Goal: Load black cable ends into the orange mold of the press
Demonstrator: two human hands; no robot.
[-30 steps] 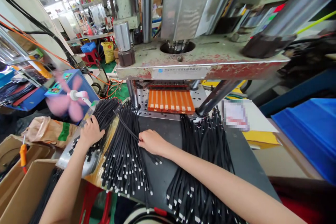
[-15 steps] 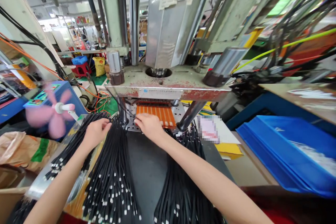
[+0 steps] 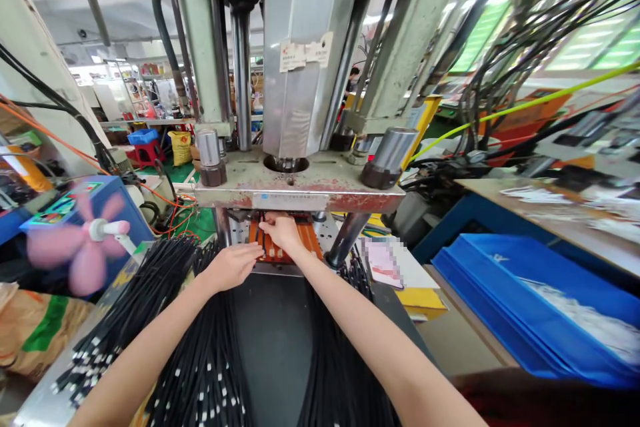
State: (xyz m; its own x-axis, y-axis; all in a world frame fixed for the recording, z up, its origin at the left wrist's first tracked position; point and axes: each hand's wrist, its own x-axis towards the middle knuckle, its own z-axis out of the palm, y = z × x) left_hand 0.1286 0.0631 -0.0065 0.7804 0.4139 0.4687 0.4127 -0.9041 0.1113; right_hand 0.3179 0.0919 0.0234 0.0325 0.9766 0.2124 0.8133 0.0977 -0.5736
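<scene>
A thin black cable [image 3: 263, 240] lies lengthwise on the left part of the orange grooved mould plate [image 3: 309, 240] under the press. My right hand [image 3: 283, 235] reaches in over the plate, finger and thumb pinched on the cable's far part. Nearer me, my left hand [image 3: 233, 267] is at the plate's front left edge, its fingertips together on the cable's near end. Below my left forearm hangs a thick bundle of black cables [image 3: 213, 347] with pale ends. Another bundle of black cables [image 3: 335, 353] lies under my right forearm.
Just above my hands is the press's heavy crossbeam [image 3: 300, 197], with a steel guide post [image 3: 347, 240] right of the plate. More black cables [image 3: 135, 307] lie at far left, near a spinning pink fan [image 3: 80, 233]. Blue trays [image 3: 500, 293] stand at right.
My left hand has moved right from the cable bundle to the mould plate. My right hand has gone farther in, and the cable now lies along the plate. The view has shifted.
</scene>
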